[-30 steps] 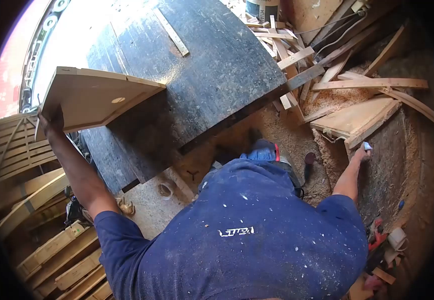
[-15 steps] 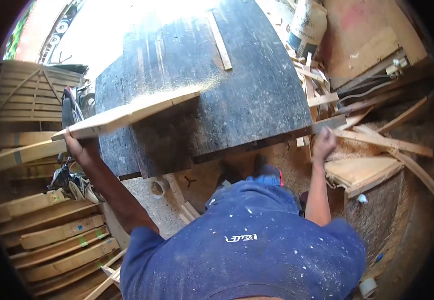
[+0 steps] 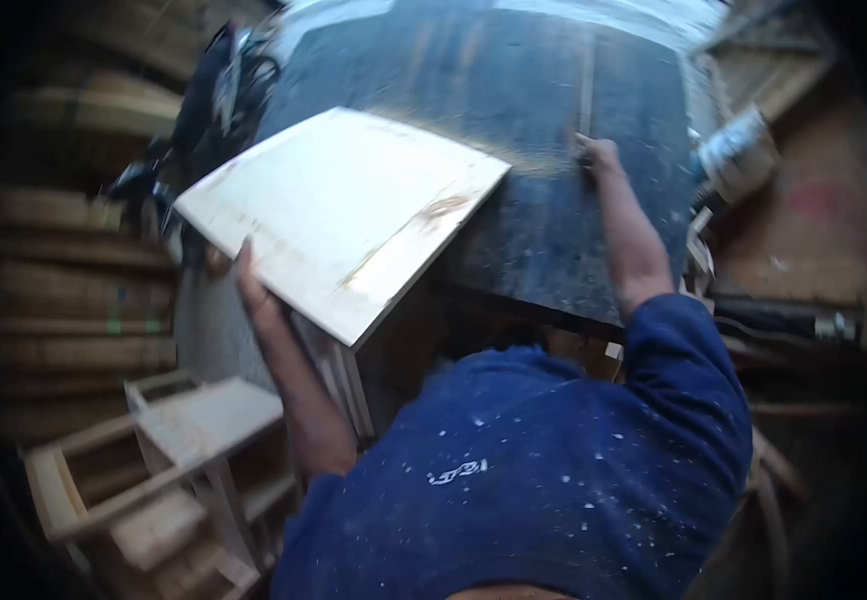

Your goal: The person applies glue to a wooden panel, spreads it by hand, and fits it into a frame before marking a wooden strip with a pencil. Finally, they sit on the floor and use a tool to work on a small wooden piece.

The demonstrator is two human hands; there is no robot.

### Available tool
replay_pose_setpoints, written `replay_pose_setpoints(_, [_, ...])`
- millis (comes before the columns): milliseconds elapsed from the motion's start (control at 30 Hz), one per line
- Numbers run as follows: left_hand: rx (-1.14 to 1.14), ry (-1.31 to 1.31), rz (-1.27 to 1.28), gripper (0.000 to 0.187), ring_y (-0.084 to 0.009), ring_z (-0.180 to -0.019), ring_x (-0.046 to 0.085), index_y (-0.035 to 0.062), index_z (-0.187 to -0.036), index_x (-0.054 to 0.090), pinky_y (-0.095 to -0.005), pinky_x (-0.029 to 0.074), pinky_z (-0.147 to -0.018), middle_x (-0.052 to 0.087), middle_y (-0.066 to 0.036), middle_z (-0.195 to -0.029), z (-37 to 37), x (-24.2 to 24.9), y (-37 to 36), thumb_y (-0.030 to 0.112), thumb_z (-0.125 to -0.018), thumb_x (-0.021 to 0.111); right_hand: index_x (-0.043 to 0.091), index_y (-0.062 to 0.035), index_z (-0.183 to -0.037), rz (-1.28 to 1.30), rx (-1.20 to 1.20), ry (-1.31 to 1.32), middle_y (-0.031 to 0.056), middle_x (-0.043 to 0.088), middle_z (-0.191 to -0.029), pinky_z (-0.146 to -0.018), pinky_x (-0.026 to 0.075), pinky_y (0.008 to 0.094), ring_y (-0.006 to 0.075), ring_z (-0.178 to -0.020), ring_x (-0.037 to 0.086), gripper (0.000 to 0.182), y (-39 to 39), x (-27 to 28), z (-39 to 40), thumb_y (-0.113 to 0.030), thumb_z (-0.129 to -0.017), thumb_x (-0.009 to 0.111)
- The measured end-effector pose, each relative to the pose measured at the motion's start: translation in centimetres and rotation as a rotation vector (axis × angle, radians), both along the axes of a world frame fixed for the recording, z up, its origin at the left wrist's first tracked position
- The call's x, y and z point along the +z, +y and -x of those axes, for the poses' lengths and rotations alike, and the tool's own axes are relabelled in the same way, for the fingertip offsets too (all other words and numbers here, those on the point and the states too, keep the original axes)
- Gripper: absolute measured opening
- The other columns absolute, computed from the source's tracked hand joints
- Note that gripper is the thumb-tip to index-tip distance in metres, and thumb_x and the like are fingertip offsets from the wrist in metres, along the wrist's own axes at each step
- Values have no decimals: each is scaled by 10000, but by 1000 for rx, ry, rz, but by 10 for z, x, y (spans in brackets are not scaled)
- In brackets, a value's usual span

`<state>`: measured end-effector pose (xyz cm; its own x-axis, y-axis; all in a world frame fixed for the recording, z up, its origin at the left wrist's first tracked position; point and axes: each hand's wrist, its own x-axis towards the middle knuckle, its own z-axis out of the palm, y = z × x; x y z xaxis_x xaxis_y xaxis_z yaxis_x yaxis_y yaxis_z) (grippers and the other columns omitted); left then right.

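Note:
My left hand (image 3: 248, 278) grips the near left edge of a pale wooden panel (image 3: 324, 200), with the thumb on its upper face. The panel is tilted, and a brown mark shows near its right edge. It lies over the left part of a dark, worn tabletop (image 3: 574, 250). Farther forward, my right hand (image 3: 597, 153) reaches over the tabletop, its fingers closed at the near end of a narrow wooden strip (image 3: 588, 85). Motion blur softens the fingers. Pale sawdust (image 3: 524, 155) lies between the panel and my right hand.
A wooden frame (image 3: 184, 460) with a board on it stands at lower left. Blurred timber (image 3: 74, 300) is stacked behind it, with a motorbike (image 3: 219, 90) nearer the table. A printed sack (image 3: 739, 155) and a large board (image 3: 819, 220) are at right.
The view has swung left. The panel, earlier seen nearly edge-on, now shows its broad face. My right hand has moved from the table's front right corner to the strip.

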<state>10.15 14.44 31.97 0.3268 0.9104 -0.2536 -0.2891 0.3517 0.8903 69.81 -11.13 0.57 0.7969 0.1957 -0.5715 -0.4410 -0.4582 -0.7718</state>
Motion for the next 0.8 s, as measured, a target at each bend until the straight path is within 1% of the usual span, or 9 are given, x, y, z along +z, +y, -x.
replay_pose_setpoints(67, [44, -21, 8, 657, -334, -1237, 562, -43, -1451, 418, -439, 432, -1083, 560, -190, -1387, 0, -6, -4, 367, -969, 595, 782, -107, -1086, 316, 216, -208, 83, 740, -984, -674, 600, 361, 215, -789, 678, 258, -4, 41, 21, -25, -846, 737])
replay_pose_setpoints(167, [46, -63, 44, 660, -331, -1232, 564, -46, -1448, 419, -434, 427, -1085, 564, -188, -1379, 9, -22, 5, 358, -961, 609, 729, 8, -1033, 242, 168, -229, 118, 714, -956, -641, 624, 371, 224, -794, 698, 165, -22, 46, 14, -67, -898, 670])
replay_pose_setpoints(300, [49, -91, 75, 700, -334, -1292, 510, -42, -1478, 370, -451, 396, -1109, 502, -203, -1436, 6, -16, -4, 335, -949, 632, 616, 71, -1188, -462, -75, -58, 149, 681, -1016, -707, 637, 366, 238, -818, 700, 266, -63, 68, -9, -78, -969, 622])
replay_pose_setpoints(467, [10, -133, 27, 696, -348, -1319, 494, -22, -1501, 346, -467, 391, -1123, 470, -212, -1472, -7, 2, -4, 362, -977, 596, 580, 95, -1232, -692, -312, -405, 161, 676, -1095, -821, 608, 320, 228, -994, 689, 335, -110, 148, -61, -122, -985, 645])
replay_pose_setpoints(600, [-97, -89, -140, 756, -338, -1369, 471, -9, -1528, 309, -454, 399, -1133, 430, -231, -1516, -55, 45, 9, 540, -1031, 460, 505, -17, -1417, -351, 404, -955, 149, 616, -1340, -971, 532, 360, 238, -1131, 654, 583, -82, 232, 53, -264, -941, 733])
replay_pose_setpoints(667, [-136, -129, -187, 767, -311, -1301, 529, 14, -1484, 373, -428, 440, -1086, 507, -195, -1433, -84, 65, 16, 621, -1017, 422, 463, -94, -1470, -249, 877, -973, 161, 517, -1474, -1111, 439, 497, 321, -1353, 500, 746, -55, 260, 146, -335, -852, 803])
replay_pose_setpoints(733, [-149, -204, -253, 832, -287, -1223, 559, 0, -1407, 432, -459, 469, -1025, 560, -162, -1321, -110, 80, 20, 712, -979, 393, 333, -143, -1542, -289, 1046, -1004, 179, 366, -1574, -1174, 365, 553, 362, -1445, 357, 927, -22, 270, 227, -326, -791, 845])
replay_pose_setpoints(767, [-415, -385, -239, 854, -288, -1201, 558, -3, -1401, 440, -479, 450, -1028, 554, -153, -1344, -121, 87, 28, 732, -972, 374, 314, -141, -1539, -301, 952, -1050, 204, 395, -1550, -1121, 430, 521, 377, -1419, 404, 917, 6, 277, 276, -279, -803, 844])
replay_pose_setpoints(800, [-454, -369, -225, 829, -312, -1286, 507, 8, -1432, 435, -511, 412, -1069, 531, -175, -1393, -123, 87, 30, 705, -991, 355, 470, -91, -1427, -549, 695, -1106, 208, 582, -1384, -992, 514, 470, 376, -1250, 589, 706, 33, 247, 265, -246, -834, 821])
